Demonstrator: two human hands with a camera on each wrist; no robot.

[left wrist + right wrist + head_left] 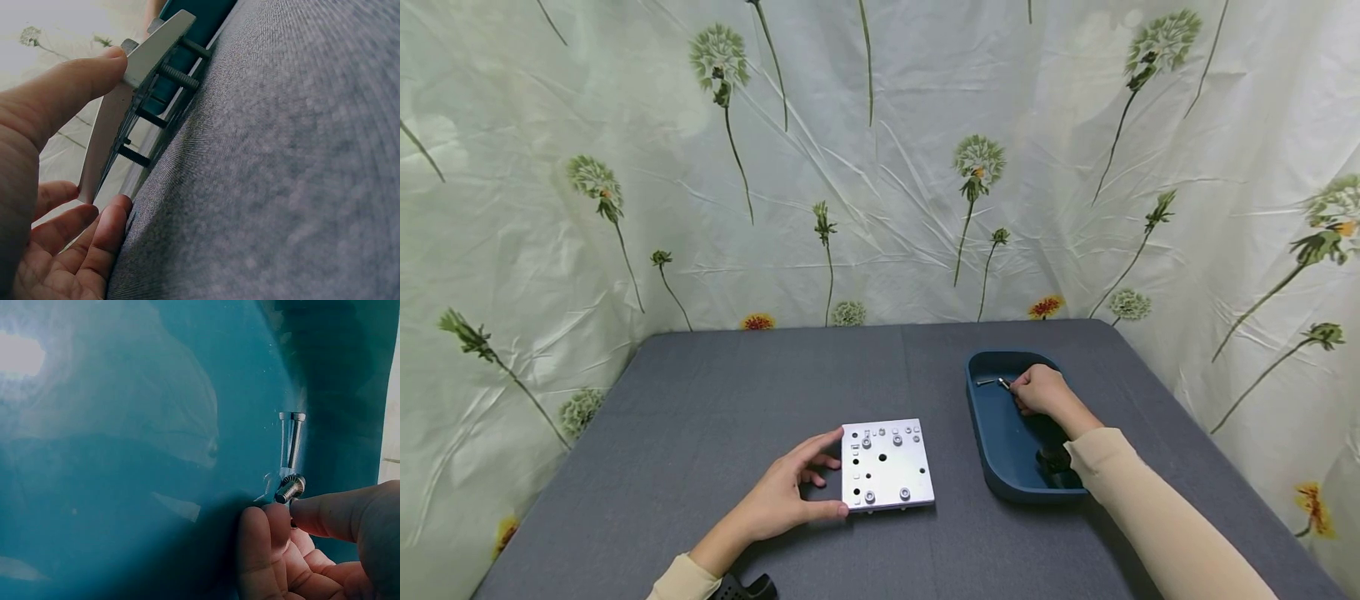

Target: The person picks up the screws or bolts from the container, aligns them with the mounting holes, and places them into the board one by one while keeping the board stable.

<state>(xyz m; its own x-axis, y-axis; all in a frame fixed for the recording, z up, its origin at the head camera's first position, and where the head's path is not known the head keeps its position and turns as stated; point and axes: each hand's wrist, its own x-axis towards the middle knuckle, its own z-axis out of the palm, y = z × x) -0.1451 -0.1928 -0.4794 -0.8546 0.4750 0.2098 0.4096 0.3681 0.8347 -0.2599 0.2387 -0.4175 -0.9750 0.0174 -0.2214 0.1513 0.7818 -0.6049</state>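
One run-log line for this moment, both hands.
left hand: holds metal plate edge | right hand: pinches screw in blue tray | second screw: lying in tray

Silver screw [290, 488] in blue tray [1000, 467]; holed, screw-studded metal plate [887, 465] on table.

Head view: bright, even, soft light; faint shadows under plate [887, 463] and tray [992, 433]; wide-angle bending at edges. Left wrist: table [281, 156] blurred, hand [44, 187] close and soft. Right wrist: dim, glare patch upper left on tray.
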